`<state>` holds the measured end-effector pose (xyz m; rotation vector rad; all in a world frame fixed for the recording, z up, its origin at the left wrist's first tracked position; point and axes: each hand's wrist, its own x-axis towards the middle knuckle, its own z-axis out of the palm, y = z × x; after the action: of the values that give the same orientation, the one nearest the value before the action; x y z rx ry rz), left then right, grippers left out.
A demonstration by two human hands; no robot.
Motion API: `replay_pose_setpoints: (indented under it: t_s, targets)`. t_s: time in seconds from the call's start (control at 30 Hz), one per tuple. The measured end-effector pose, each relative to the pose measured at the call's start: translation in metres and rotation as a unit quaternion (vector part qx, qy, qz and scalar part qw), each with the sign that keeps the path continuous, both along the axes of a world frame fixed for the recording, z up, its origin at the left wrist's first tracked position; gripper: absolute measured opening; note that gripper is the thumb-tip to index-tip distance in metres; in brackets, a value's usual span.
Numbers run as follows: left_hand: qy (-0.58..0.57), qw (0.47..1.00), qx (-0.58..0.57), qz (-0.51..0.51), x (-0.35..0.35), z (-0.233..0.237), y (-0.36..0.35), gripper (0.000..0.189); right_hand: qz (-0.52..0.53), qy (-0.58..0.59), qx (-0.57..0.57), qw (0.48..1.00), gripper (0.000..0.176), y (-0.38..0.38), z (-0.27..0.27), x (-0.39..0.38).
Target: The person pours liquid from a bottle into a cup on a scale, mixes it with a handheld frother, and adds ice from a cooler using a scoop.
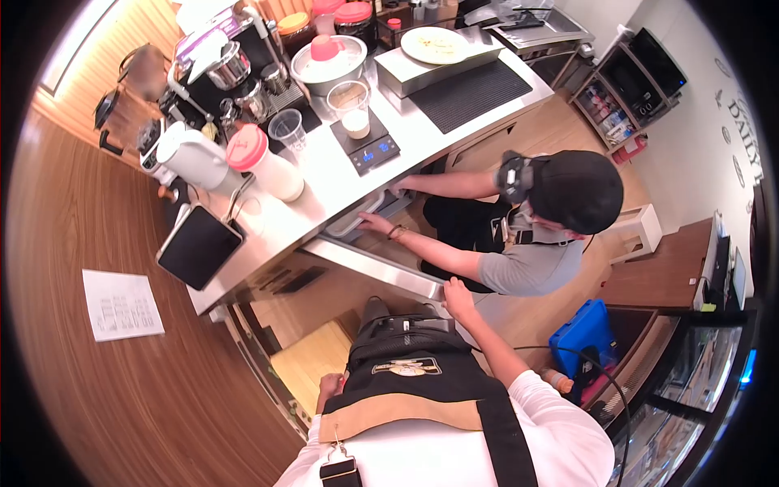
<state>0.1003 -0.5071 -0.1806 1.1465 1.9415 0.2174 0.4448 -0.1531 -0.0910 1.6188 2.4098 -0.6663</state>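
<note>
My right hand (458,297) grips the edge of an open steel-edged door (381,269) below the counter. My left hand (331,385) hangs low beside the black apron (406,357), its fingers curled and partly hidden. Across the door, a co-worker (527,252) in a black cap crouches and reaches both hands into the opening, at a pale tray or container (357,215). On the counter above stand a scale (365,152) with a cup (355,122) on it, an empty-looking clear cup (287,128) and a pink-lidded jug (272,166).
A tablet (200,247) stands at the counter's left end by a white kettle (191,154). A plate of food (434,45) sits on a steel box at the back. A blue case (580,333) lies at the right, near a glass-fronted display (698,365). A cable runs by my right arm.
</note>
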Motion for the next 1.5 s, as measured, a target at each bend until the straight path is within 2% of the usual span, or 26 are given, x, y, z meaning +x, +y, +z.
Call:
replay_pose_setpoints:
  t_s: [0.1, 0.17, 0.2, 0.27, 0.3, 0.4, 0.53, 0.6, 0.7, 0.8, 0.93, 1.03, 1.17, 1.23, 1.27, 1.37, 1.47, 1.5]
  targets:
    - [-0.109, 0.975, -0.069, 0.181, -0.022, 0.009, 0.014, 0.021, 0.022, -0.004, -0.080, 0.997, 0.042, -0.009, 0.005, -0.001]
    - [-0.148, 0.933, -0.115, 0.309, -0.032, 0.019, 0.039, 0.022, 0.027, -0.005, -0.136, 0.990, 0.040, -0.017, 0.001, -0.001]
    - [-0.161, 0.903, -0.139, 0.373, -0.033, 0.021, 0.052, 0.023, 0.028, 0.024, -0.125, 0.991, 0.037, -0.023, 0.000, 0.001]
    - [-0.148, 0.918, -0.108, 0.352, -0.036, 0.019, 0.070, 0.022, 0.035, 0.080, -0.105, 0.991, 0.032, -0.036, -0.004, 0.005]
    - [-0.153, 0.922, -0.085, 0.346, -0.034, 0.024, 0.081, 0.023, 0.026, 0.085, -0.109, 0.990, 0.026, -0.040, -0.006, 0.004]
    - [-0.162, 0.932, -0.015, 0.323, -0.017, 0.048, 0.107, 0.025, 0.061, 0.091, -0.094, 0.990, 0.024, -0.036, -0.018, 0.010]
    - [-0.174, 0.932, 0.041, 0.314, 0.027, 0.073, 0.096, 0.026, 0.123, 0.155, -0.161, 0.967, 0.027, -0.015, -0.027, 0.019]
    - [-0.182, 0.927, 0.027, 0.328, 0.048, 0.069, 0.066, 0.025, 0.138, 0.199, -0.218, 0.945, 0.028, -0.009, -0.033, 0.021]
    - [-0.216, 0.899, 0.007, 0.382, 0.074, 0.044, -0.010, 0.022, 0.131, 0.177, -0.327, 0.919, 0.033, -0.004, -0.027, 0.020]
    - [-0.211, 0.890, -0.081, 0.395, 0.099, 0.015, -0.102, 0.018, 0.020, 0.186, -0.427, 0.885, 0.039, -0.021, -0.033, 0.020]
    - [-0.175, 0.932, -0.107, 0.299, 0.129, -0.008, -0.198, 0.020, -0.004, 0.221, -0.433, 0.874, 0.044, -0.048, -0.037, 0.016]
    - [-0.157, 0.940, -0.099, 0.286, 0.140, -0.020, -0.230, 0.020, -0.003, 0.194, -0.449, 0.872, 0.046, -0.065, -0.036, 0.009]
    - [-0.152, 0.941, -0.066, 0.296, 0.129, -0.017, -0.220, 0.021, 0.014, 0.159, -0.478, 0.864, 0.051, -0.076, -0.038, -0.009]
    - [-0.219, 0.887, -0.059, 0.402, 0.122, -0.014, -0.206, 0.022, 0.017, 0.148, -0.486, 0.861, 0.054, -0.084, -0.037, -0.014]
    - [-0.280, 0.819, -0.037, 0.500, 0.120, -0.014, -0.197, 0.022, 0.017, 0.147, -0.488, 0.860, 0.056, -0.086, -0.034, -0.018]
    - [-0.238, 0.826, -0.039, 0.510, 0.118, 0.018, -0.166, 0.022, 0.028, 0.130, -0.489, 0.862, 0.060, -0.093, -0.028, -0.028]
    - [-0.222, 0.848, -0.026, 0.480, 0.119, 0.024, -0.163, 0.022, 0.036, 0.126, -0.500, 0.856, 0.064, -0.101, -0.028, -0.031]
    - [-0.237, 0.844, 0.012, 0.481, 0.121, 0.019, -0.169, 0.022, 0.038, 0.125, -0.501, 0.856, 0.064, -0.104, -0.029, -0.032]
